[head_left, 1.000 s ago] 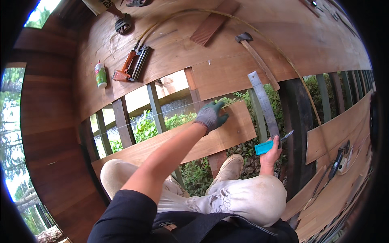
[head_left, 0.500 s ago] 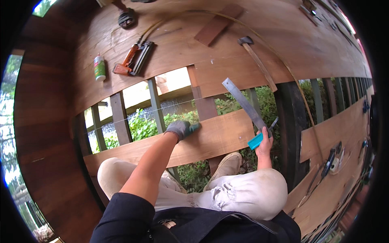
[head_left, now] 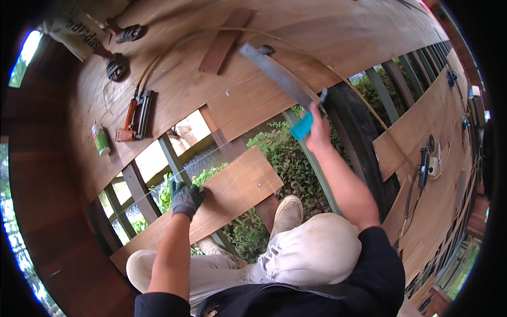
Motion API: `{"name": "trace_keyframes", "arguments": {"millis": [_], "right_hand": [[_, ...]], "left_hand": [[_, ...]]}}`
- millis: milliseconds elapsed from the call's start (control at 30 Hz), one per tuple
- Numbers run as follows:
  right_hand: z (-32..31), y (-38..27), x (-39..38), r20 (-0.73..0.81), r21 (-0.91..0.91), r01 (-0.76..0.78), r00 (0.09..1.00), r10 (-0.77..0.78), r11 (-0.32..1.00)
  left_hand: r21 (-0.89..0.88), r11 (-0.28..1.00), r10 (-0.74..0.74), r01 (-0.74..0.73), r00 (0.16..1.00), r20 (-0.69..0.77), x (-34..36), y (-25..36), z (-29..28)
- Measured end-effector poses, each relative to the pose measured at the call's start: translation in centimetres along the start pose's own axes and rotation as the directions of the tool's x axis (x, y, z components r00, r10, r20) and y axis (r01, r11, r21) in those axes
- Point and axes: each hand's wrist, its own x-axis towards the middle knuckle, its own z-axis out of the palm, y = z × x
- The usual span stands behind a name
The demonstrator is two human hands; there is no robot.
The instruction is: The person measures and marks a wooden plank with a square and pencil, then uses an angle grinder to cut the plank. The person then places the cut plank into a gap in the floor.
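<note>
My left hand (head_left: 186,199), in a grey and dark green glove, grips a light brown plank (head_left: 237,182) near its far edge. The plank lies across the joists in front of my knees. My bare right hand (head_left: 318,132) is raised to the right, beyond the plank's end, closed on a try square (head_left: 280,76) with a teal stock and a long metal blade. A slim blue-grey item (head_left: 323,95) sticks up beside that hand; I cannot make out what it is. The square is smeared by motion.
On the far boards lie an orange nail gun (head_left: 134,117) with a hose (head_left: 274,38), a glue bottle (head_left: 100,138), a reddish board (head_left: 227,41) and a partly hidden hammer (head_left: 266,49). A person's sandalled foot (head_left: 115,67) stands there. Open gaps show plants (head_left: 288,158). An angle grinder (head_left: 424,164) lies right.
My right hand has swung up and away with the square. My left hand has moved left, and the plank's right end has shifted left over the joists. The view has turned; more of the other person shows.
</note>
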Motion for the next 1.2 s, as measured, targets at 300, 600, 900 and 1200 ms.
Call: {"name": "trace_keyframes", "arguments": {"millis": [300, 600, 900, 1200], "right_hand": [[13.1, 5.2, 8.7, -0.011, -0.096, -0.025, 1.0, 0.024, 0.995], [19.1, 10.0, 10.5, -0.078, 0.209, -0.186, 0.975, 0.206, 0.96], [24.2, 12.0, 21.7, -0.283, -0.453, 0.043, 0.94, -0.189, 0.891], [17.1, 9.8, 15.5, 0.069, -0.858, 0.264, 0.91, -0.41, 0.44]], "left_hand": [[-0.372, 0.926, -0.129, 0.061, 0.978, -0.161, 2.9, 9.9, -1.9], [-0.356, 0.893, -0.208, 0.277, 0.953, 0.219, 3.5, 11.9, -1.1], [-0.41, 0.876, -0.176, 0.255, 0.959, 0.22, 3.8, 11.3, -0.7], [-0.44, 0.866, -0.153, 0.239, 0.963, 0.223, 3.7, 11.0, -0.5]]}}
